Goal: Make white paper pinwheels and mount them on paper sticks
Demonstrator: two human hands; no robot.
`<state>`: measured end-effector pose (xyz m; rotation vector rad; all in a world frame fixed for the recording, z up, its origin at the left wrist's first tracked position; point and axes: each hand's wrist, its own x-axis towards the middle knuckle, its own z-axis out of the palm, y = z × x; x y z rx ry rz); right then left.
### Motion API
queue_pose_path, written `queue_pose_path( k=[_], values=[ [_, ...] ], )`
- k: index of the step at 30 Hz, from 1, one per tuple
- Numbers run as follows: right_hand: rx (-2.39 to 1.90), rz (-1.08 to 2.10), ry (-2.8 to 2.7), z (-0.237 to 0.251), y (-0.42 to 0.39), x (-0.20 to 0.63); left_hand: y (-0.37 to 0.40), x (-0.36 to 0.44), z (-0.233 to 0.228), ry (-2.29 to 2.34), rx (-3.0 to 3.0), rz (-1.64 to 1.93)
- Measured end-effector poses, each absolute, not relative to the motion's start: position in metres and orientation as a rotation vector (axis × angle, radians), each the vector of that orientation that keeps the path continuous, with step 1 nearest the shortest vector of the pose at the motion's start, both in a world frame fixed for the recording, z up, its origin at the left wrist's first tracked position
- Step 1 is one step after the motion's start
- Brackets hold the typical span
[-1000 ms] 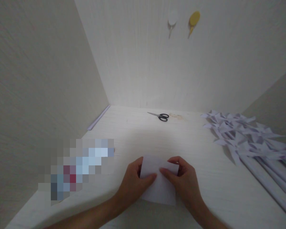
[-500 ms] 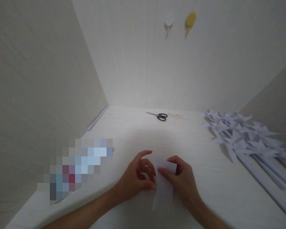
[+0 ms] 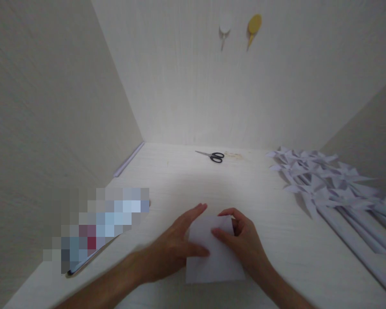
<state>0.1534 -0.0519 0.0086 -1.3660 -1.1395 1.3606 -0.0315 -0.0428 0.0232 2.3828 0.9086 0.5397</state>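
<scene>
A small white sheet of paper (image 3: 214, 266) is held up between my two hands above the table. My right hand (image 3: 244, 234) pinches its upper right part, thumb in front and fingers behind. On the left edge, my left hand (image 3: 172, 244) has its thumb laid across the front of the sheet, while its other fingers reach behind and are partly hidden. The paper looks nearly flat, with a faint crease near the top right corner.
Scissors (image 3: 212, 156) with black handles lie near the back wall. Several paper pinwheels (image 3: 321, 184) on rolled paper sticks are piled at the right. A rolled paper stick (image 3: 129, 159) lies along the left wall. A blurred-out object (image 3: 106, 225) sits at left. Two hooks, white (image 3: 225, 26) and yellow (image 3: 254, 25), are on the wall.
The paper has opened out from a narrow folded shape to a wider sheet. My left hand has moved its thumb onto the front of it. My right hand keeps its pinch.
</scene>
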Motion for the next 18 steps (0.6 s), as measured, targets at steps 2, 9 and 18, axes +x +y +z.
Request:
queue_pose_path(
  k=[2,9,18],
  values=[
    [-1.356,1.388,-1.124,0.011,-0.052,0.152,-0.043,-0.033,0.028,0.822,2.516,0.515],
    [-1.352,1.416,-1.101,0.013,-0.053,0.152,-0.052,-0.041,0.028,0.862,3.044,0.596],
    [-1.349,1.412,-1.144,0.005,-0.050,0.152,-0.043,-0.032,0.039,0.409,3.011,0.727]
  ],
)
